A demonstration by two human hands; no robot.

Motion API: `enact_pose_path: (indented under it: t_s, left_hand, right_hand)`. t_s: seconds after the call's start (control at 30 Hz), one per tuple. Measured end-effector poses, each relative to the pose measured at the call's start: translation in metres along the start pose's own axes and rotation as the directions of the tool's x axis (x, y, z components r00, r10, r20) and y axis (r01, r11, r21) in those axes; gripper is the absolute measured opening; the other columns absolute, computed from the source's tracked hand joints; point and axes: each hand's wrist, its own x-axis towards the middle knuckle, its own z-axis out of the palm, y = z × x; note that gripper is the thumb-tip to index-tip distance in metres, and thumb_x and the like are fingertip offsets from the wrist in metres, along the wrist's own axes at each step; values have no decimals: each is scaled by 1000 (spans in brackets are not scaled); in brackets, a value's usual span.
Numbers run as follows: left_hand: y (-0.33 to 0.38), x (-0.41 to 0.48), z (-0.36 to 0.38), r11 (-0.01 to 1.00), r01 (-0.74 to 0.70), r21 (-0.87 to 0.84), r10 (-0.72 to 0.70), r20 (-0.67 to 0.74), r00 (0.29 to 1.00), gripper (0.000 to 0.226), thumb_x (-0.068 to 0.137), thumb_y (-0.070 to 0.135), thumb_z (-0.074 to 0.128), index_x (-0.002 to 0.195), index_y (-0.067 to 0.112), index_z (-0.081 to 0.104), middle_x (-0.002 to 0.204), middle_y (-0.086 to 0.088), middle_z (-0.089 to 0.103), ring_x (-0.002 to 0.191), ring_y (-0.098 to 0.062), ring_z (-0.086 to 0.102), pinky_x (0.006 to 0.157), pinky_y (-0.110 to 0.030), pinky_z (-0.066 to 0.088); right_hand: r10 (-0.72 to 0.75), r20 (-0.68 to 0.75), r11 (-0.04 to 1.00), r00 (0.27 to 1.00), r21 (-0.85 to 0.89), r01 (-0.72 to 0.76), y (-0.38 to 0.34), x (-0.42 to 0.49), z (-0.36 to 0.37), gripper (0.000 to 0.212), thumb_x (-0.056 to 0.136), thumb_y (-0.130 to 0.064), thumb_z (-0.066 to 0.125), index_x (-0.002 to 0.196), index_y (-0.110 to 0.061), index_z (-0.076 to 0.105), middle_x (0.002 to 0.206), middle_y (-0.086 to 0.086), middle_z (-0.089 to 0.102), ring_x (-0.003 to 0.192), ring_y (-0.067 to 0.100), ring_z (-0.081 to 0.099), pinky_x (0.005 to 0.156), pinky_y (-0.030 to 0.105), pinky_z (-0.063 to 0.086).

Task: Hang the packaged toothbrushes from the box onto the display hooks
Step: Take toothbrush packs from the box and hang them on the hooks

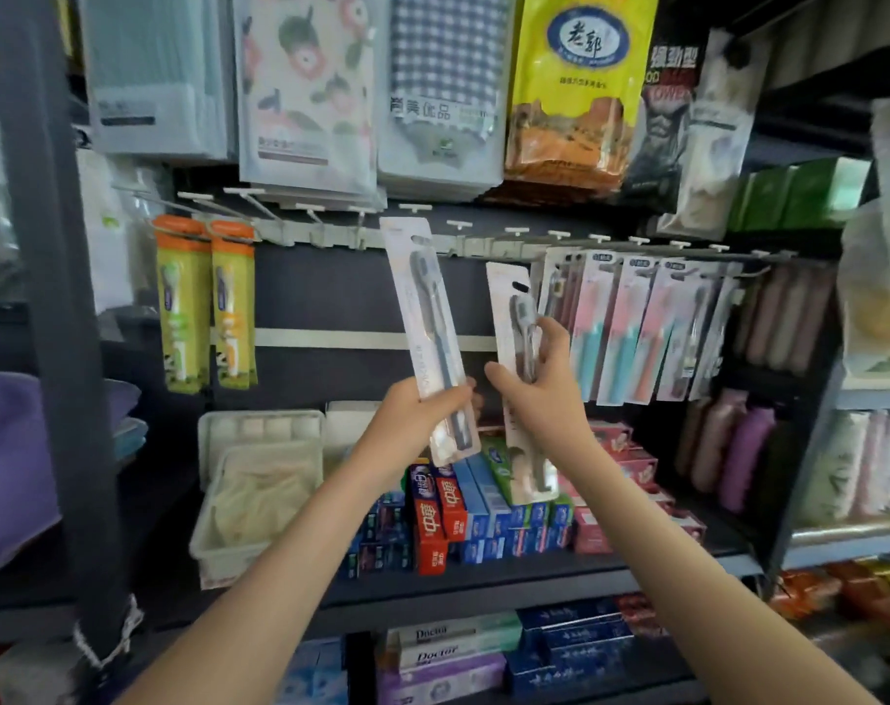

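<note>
The left hand point(414, 417) has its grip closed around the lower part of a white toothbrush pack point(425, 328), which stands nearly upright and leans a little to the left. Most of the pack rises above the fingers, and its top edge reaches the hook rail point(331, 235), just beside bare display hooks point(463, 224); whether its hanging slot touches a hook cannot be told. The bottom end sticks out below the hand, in front of the stacked toothpaste boxes point(432, 516) on the shelf point(483, 585).

The right hand point(539, 379) holds a second toothbrush pack point(516, 323) in a closed grip at its middle, thumb on the left edge and fingers wrapped over the right edge (the brush head shows just above the fingertips). This pack is lower than the first, its top below the rail, and its lower end hangs down past the wrist over the toothpaste boxes.

To the right, pink and teal toothbrush packs point(626, 328) hang on the rail. To the left, two yellow and orange packs point(206, 307) hang well apart from both hands. A white basket point(219, 541) sits on the shelf at lower left.
</note>
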Motion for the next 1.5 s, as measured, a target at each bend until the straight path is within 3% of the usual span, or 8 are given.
enact_pose_path:
  t_s: [0.2,0.53,0.77,1.03,1.13,1.27,1.37,1.5]
  left_hand:
    - [-1,26,22,999,-21,42,22,-28,999,19,94,15,58,112,12,65,97,-3,74,89,-10,70,70,-16,54]
    - [-21,66,56,998,-55,-5,54,-157,986,19,94,14,58,112,16,64,97,1,74,92,-8,69,75,-19,55]
    - [-27,78,67,998,-66,-1,64,-224,973,19,94,13,59,112,17,64,97,2,74,88,-3,69,73,-16,54]
    - [-36,69,75,995,11,100,1,-126,992,16,93,17,60,107,22,66,96,4,75,96,-8,69,91,-31,52]
    - [-38,66,75,979,28,201,-18,-55,998,17,93,21,61,108,26,64,98,8,75,98,-4,68,92,-25,50]
    - [-40,75,87,938,39,345,-12,-82,997,9,89,25,67,97,23,68,89,3,74,89,-13,69,85,-30,53]
    - [-38,82,107,783,35,621,16,-76,997,15,91,36,62,91,21,66,77,8,66,72,-5,59,61,-21,44]
    - [-32,86,121,788,-10,616,11,2,1000,30,90,39,62,117,27,62,107,11,68,96,-4,62,85,-26,50]
  right_hand:
    - [-134,77,847,988,-508,155,35,47,-56,76,87,-18,66,150,-25,24,132,8,48,120,29,42,99,38,36]
    - [-155,100,761,983,-623,183,80,116,-80,76,91,-20,63,152,-25,18,129,10,39,117,28,42,98,32,37]
    - [-114,7,858,993,-503,102,98,133,-66,75,95,-21,59,152,-24,10,134,12,34,113,29,45,81,28,39]
    - [-4,-3,894,1000,-448,2,98,135,-42,78,92,-31,62,149,-10,13,152,15,21,128,32,42,95,39,47]
    - [-47,-35,974,998,-223,38,85,114,-47,65,98,-34,49,150,-8,19,148,11,32,133,23,37,103,29,35]
    - [-145,96,979,985,159,128,63,77,-52,64,96,-36,53,149,-22,20,113,-5,54,93,-5,55,83,16,47]
    - [-201,122,977,972,100,189,61,74,-50,81,88,-29,67,148,-22,12,132,-8,47,112,4,53,96,21,44]
    - [-151,64,988,986,-3,151,69,88,-69,79,87,-21,65,148,-23,15,120,2,57,90,14,62,81,32,52]
